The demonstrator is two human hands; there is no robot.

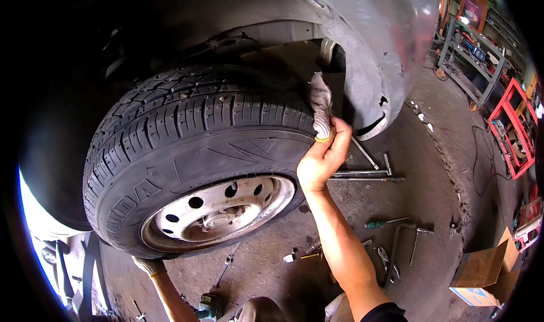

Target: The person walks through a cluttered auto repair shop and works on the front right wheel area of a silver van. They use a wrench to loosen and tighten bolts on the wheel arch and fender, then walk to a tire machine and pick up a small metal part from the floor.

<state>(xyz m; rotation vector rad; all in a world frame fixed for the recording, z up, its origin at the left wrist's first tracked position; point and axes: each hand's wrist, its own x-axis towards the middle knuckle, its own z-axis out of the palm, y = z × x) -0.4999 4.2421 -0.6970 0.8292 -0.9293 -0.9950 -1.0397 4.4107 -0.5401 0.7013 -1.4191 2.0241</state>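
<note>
The wheel (187, 152) is sitting upright in the wheel opening of a grey car body (374, 50), its black tread facing the top of the opening and its pale, rust-stained rim (181, 214) facing the person. The right hand (326, 152), bare, is pinching the yellow-edged cuff of a soiled glove (321, 98) beside the right edge of the tread; the limp fabric is extending away from the fingers toward the body panel. The left hand (148, 265), gloved, is reaching under the lower left edge of the wheel; the wheel is hiding its fingers, so whether they are gripping or only supporting cannot be told.

On the floor (419, 180), metal wrenches (362, 173) are lying just right of the wheel. Nearer the person, a green-handled screwdriver (375, 224) is lying near a bent metal bar (392, 254). An open cardboard box (479, 268) is standing toward the floor's right edge, and a green power tool (210, 305) is resting near the lower edge.
</note>
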